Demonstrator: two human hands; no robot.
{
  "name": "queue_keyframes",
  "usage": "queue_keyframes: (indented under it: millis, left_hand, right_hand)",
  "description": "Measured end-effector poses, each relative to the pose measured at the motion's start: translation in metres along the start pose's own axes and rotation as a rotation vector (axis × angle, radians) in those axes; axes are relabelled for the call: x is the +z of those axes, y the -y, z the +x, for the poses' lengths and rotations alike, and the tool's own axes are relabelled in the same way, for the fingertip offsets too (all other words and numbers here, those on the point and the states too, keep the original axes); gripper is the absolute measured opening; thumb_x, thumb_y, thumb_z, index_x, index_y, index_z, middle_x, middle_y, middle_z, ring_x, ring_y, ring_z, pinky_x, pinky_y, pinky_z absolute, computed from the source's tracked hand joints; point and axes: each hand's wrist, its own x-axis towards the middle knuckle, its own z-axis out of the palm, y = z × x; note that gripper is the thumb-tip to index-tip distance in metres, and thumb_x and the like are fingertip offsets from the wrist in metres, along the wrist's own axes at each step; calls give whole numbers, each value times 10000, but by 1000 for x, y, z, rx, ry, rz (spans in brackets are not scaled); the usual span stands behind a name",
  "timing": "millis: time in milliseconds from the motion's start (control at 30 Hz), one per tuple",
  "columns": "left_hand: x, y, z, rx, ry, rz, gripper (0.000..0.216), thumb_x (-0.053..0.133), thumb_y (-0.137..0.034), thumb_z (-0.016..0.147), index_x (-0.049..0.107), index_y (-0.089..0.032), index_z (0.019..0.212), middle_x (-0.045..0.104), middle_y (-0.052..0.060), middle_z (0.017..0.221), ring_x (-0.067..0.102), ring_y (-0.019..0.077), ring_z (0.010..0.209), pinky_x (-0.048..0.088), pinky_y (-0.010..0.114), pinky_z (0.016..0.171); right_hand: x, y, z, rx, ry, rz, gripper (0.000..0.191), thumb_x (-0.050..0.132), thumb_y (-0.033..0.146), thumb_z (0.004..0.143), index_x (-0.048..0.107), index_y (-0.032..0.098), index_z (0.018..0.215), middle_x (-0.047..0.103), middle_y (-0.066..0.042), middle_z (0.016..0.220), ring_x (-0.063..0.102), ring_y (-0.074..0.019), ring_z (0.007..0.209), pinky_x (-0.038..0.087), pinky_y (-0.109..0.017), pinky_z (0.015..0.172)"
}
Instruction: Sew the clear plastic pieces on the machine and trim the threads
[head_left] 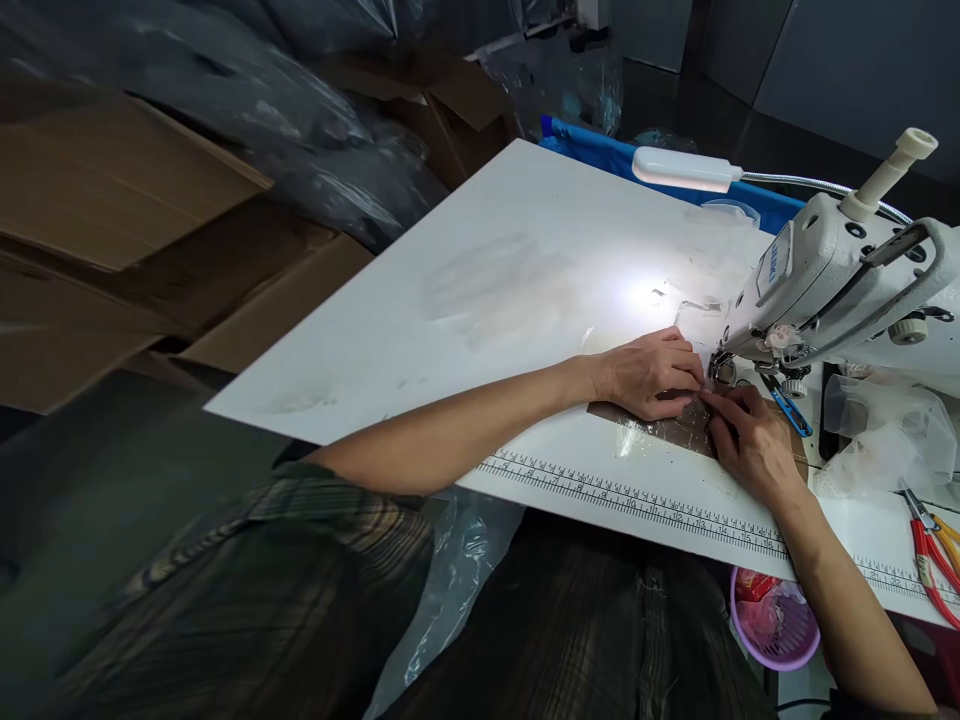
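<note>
A white sewing machine (832, 270) stands at the right, its needle and presser foot (721, 368) just beyond my fingertips. My left hand (656, 375) rests left of the foot, fingers curled and pressed down on a piece of thin, sheer white fabric (699, 322). From the right my right hand (750, 435) meets it, with thumb and forefinger closed at the fabric's near edge. Most of the fabric under my fingers is hidden. Both hands lie over a brown, clear-covered plate (682, 432) in the tabletop. Blue thread snips (787, 405) lie right of the foot.
A lamp (686, 170) lights the white table (495, 300), which has a ruler strip (637, 505) along its front edge. More sheer fabric (892, 430) and red-handled scissors (930, 560) lie right. A purple basket (795, 650) hangs below; cardboard boxes (112, 190) stand left.
</note>
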Motion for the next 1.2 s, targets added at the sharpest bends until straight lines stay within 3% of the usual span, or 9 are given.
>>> queue_keyframes:
  millis: [333, 500, 833, 1200]
  left_hand:
    - [-3, -2, 2, 63, 39, -6, 179, 571, -237, 879, 745, -258, 845, 762, 30, 993, 624, 179, 801, 434, 379, 791]
    - [-6, -4, 3, 35, 95, 12, 197, 553, -264, 885, 742, -270, 829, 771, 12, 1009, 625, 194, 818, 403, 409, 840]
    - [-7, -4, 2, 135, 61, -30, 173, 565, -244, 857, 736, -232, 878, 763, 56, 1034, 658, 208, 928, 381, 460, 1022]
    - [-6, -3, 0, 76, 113, -58, 191, 562, -274, 859, 731, -194, 897, 737, 90, 1078, 648, 212, 892, 446, 403, 936]
  right_hand:
    - [1, -1, 1, 39, -13, 72, 359, 474, 217, 950, 735, 273, 1191, 620, -71, 975, 615, -173, 769, 541, -289, 638]
    - [-1, -2, 1, 30, 4, 59, 359, 472, 219, 948, 731, 261, 1194, 618, -75, 980, 616, -176, 777, 532, -282, 630]
    - [-1, 1, 2, -14, -10, -18, 358, 457, 236, 958, 735, 234, 1184, 625, -88, 976, 598, -166, 730, 494, -268, 572]
    - [-4, 6, 4, -26, 30, -97, 360, 441, 233, 967, 695, 198, 1219, 616, -105, 977, 561, -163, 683, 415, -254, 504]
